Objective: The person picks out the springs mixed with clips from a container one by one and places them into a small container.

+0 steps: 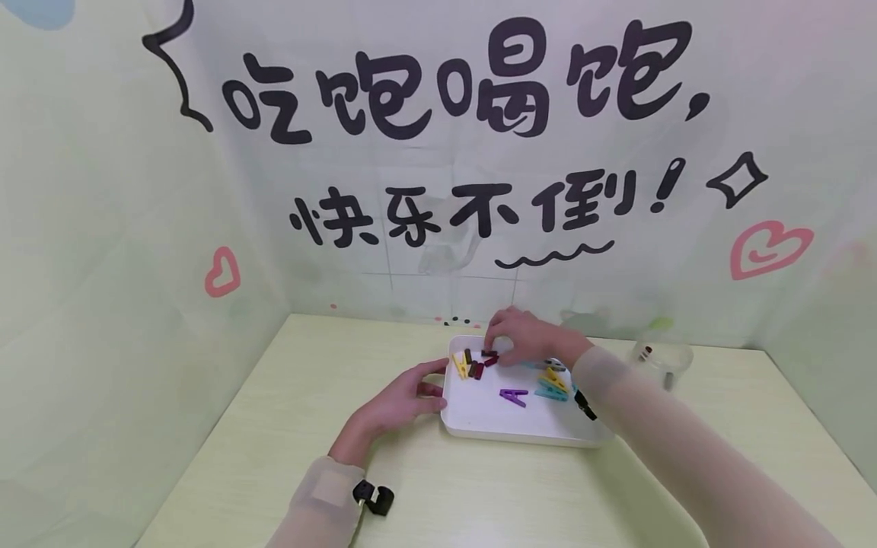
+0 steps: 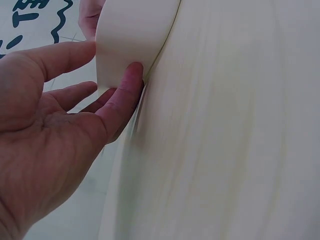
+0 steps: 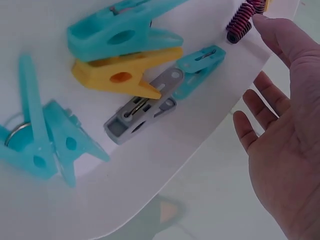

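Note:
A white tray (image 1: 479, 422) stands on the table. My left hand (image 1: 400, 396) rests its extended fingertips against the tray's left wall, touching its outside in the left wrist view. My right hand (image 1: 524, 336) reaches over the tray's back edge, thumb and finger down among small dark red and black ribbed pieces (image 3: 240, 22). The thumb tip appears to touch one; whether it is pinched is hidden. Left of these lies a yellow clothespin (image 1: 460, 367). A purple clothespin (image 1: 514, 396) lies mid-tray. Under the right forearm are teal clothespins (image 3: 125, 35), another yellow clothespin (image 3: 120, 75) and a grey one (image 3: 142, 107).
To the right, behind the right forearm, a clear container (image 1: 677, 355) holds a small dark red piece. The pale wooden table (image 1: 274, 411) ends against fabric-covered walls (image 1: 411, 289) at the back and sides.

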Demonstrator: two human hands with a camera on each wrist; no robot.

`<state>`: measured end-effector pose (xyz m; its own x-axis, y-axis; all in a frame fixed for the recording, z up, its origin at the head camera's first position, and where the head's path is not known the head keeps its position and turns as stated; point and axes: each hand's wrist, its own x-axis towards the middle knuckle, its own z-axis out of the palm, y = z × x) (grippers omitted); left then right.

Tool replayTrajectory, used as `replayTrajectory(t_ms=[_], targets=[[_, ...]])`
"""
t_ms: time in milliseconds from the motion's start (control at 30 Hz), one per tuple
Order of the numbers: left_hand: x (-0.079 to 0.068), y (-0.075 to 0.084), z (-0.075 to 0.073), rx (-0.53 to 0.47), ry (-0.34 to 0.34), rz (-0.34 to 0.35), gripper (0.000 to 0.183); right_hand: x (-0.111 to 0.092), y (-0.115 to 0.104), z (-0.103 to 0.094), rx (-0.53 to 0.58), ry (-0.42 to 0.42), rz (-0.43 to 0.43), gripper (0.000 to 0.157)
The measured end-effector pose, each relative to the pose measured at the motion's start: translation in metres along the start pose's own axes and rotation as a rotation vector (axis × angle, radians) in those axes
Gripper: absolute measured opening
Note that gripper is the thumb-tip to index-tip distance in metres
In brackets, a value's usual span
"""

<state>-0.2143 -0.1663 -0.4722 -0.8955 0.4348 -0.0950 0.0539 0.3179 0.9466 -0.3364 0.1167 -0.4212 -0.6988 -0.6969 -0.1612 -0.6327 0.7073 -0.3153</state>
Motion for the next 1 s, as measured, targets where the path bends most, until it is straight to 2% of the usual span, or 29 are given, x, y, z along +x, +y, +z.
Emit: replayTrajectory(t_ms=[167,700,1000], targets=[[0.001,0.0,0.0,-0.001,0.001,0.002,0.071,0.005,-0.003,0.005,-0.015,-0.018,0.011,0.023],[-0.001,0.004,0.001,0.003,0.01,-0.004,0.07,0.002,-0.005,0.014,-0.059,-0.016,0.034,0.01],[-0.003,0.006,0.001,0.029,0.012,-0.008,0.071,-0.002,-0.002,0.005,-0.021,0.029,0.039,0.009]])
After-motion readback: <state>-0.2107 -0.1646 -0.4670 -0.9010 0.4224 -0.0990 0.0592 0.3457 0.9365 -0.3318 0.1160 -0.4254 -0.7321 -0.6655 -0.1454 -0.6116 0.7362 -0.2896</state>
